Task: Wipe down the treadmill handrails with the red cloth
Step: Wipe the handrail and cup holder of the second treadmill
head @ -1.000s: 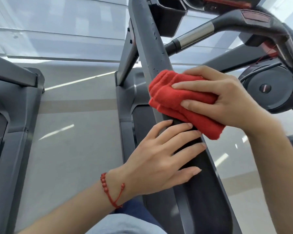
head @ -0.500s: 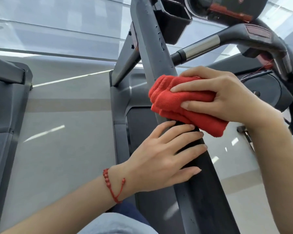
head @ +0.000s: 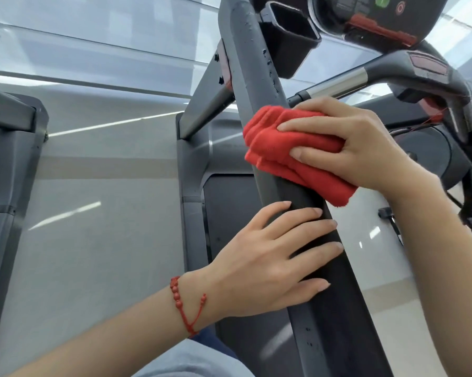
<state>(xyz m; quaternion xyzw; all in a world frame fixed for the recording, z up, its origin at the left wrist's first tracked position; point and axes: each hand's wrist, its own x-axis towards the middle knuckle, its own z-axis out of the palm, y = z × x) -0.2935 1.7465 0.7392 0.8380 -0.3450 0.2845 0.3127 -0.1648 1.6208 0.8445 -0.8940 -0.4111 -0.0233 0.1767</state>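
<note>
- Here, a person is standing at a treadmill, looking down along its dark handrail [head: 259, 85], which is running diagonally from the top centre to the bottom right of the view.
- The right hand [head: 365, 148] is pressing a folded red cloth [head: 273, 148] against the handrail about halfway up; the fingers are curling over the top of the cloth and the thumb is lying along its upper edge, so the hand is closing on it.
- The cloth is bunching in thick folds, draping across the rail, with one end hanging off the rail's right side below the hand.
- The left hand [head: 267, 262] is resting just below the cloth on the same handrail, flat and open, with its fingers spread across the rail's top surface and gripping nothing.
- A red beaded bracelet [head: 187, 303] is sitting on the left wrist.
- Small dark spots are showing on the rail above the cloth.
- A black cup holder [head: 289, 42] is sitting just right of the rail's upper part, beside the console [head: 371, 12] with its green and red buttons.
- A silver and black crossbar grip [head: 338, 84] is reaching out behind the right hand.
- The treadmill's belt [head: 229, 213] is lying below the rail, and part of another grey machine [head: 8, 159] is standing at the left edge.
- A pale, glossy floor [head: 93, 200] is reflecting light strips between the two.
</note>
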